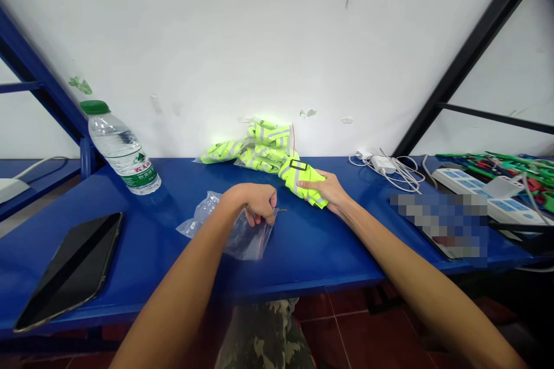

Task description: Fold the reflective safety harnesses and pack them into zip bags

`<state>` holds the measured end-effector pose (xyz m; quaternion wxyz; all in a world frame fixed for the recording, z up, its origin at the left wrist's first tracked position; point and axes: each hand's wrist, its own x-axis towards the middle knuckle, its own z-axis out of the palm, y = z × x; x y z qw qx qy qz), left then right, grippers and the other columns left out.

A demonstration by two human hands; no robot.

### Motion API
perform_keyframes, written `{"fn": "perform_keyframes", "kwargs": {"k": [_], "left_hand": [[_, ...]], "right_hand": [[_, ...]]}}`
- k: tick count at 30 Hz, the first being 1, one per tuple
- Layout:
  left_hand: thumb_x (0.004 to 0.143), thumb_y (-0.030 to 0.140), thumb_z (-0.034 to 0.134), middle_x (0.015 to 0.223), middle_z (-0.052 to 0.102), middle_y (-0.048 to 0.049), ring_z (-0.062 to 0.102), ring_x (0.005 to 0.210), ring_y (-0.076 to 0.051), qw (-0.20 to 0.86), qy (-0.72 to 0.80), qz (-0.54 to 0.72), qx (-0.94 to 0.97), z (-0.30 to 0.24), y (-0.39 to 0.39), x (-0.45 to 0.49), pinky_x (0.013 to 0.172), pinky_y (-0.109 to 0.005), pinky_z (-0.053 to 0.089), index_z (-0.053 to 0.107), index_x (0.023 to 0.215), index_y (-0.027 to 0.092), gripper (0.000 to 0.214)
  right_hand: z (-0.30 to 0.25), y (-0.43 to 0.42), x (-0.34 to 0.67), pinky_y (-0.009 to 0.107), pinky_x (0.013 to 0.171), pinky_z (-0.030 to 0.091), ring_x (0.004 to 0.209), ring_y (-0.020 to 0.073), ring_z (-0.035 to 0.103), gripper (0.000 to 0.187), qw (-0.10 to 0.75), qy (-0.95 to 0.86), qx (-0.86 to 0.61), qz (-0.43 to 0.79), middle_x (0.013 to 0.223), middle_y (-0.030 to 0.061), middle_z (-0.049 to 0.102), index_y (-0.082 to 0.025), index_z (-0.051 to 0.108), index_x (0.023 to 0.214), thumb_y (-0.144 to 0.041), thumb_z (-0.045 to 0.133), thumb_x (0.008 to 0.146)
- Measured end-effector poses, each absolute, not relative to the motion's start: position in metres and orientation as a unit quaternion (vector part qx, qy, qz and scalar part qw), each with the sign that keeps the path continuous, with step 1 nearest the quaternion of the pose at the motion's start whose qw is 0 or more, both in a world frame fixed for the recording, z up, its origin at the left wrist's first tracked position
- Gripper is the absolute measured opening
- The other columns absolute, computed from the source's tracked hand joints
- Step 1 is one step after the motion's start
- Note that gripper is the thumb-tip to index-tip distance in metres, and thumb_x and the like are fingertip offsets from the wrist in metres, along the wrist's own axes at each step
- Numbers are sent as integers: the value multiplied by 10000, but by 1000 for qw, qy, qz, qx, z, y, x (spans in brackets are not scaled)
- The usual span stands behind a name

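Note:
My left hand [255,202] is closed in a pinch on the edge of a clear plastic zip bag [242,236] that lies on the blue table [303,248]. My right hand [326,189] grips a folded neon-yellow reflective band [303,179] with grey stripes and a black buckle. Behind it, against the white wall, lies a small pile of more neon-yellow reflective bands [255,150].
A water bottle with a green cap [121,150] stands at the back left. A dark phone [71,268] lies near the front left edge. White chargers and cables [387,164], a power strip [489,193] and green and red tools [519,170] fill the right side.

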<state>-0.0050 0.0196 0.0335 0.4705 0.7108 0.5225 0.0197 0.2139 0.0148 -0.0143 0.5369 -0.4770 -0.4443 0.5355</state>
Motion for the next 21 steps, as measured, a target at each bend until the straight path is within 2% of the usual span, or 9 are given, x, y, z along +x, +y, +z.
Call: {"fn": "perform_keyframes", "kwargs": {"k": [2,5,8,11,13,16,19,21], "left_hand": [[380,12,686,455,604,3,523,365,-182,477,502,113,713,30,24,-4,410,-273,414,651,614,209,308],[433,6,606,536,655,-4,536,411,-166,401,470,204,759,28,31,-1,444,-251,391,677,650,209,305],[528,32,622,651,695,-14,608,578,-191,297,478,304,769,21,38,8,543,-247,416,667,806,218,338],[586,66,662,696,699,-9,619,651,-191,248,493,400,732,6,42,19,631,-253,437,631,927,218,375],[604,100,686,743,709,-20,622,643,-183,268,499,417,711,-6,45,26,637,-258,447,612,963,206,381],[600,96,681,804,717,-44,637,620,-172,359,501,433,658,-19,49,36,576,-245,449,585,972,178,393],[563,43,645,764,703,-34,605,531,-141,436,499,467,585,-25,51,40,500,-222,423,566,934,165,398],[552,40,642,717,690,-21,568,480,-120,457,497,487,554,-24,52,40,475,-216,412,574,890,162,365]], "right_hand": [[-13,14,213,287,460,539,565,181,657,575,541,-442,-476,535,805,41,745,-160,722,959,-221,917,421],[-10,13,216,300,466,549,563,184,652,549,545,-444,-470,534,802,47,743,-155,715,953,-232,909,445],[-7,12,222,313,454,552,560,193,649,520,550,-443,-458,540,798,59,740,-149,706,957,-248,893,482],[-1,8,227,311,447,552,557,195,649,514,550,-447,-434,557,794,64,739,-150,702,973,-241,880,500],[3,5,228,304,433,547,545,188,643,534,538,-459,-418,571,798,65,738,-152,701,1004,-244,877,508],[6,0,227,300,403,536,541,186,641,653,514,-474,-404,590,846,58,741,-182,678,1136,-237,877,517],[6,-1,228,301,392,527,536,189,637,755,498,-478,-406,599,835,46,739,-204,647,1231,-215,876,512],[6,0,230,303,399,526,531,189,634,758,493,-481,-418,592,807,46,738,-194,651,1238,-215,871,514]]}}
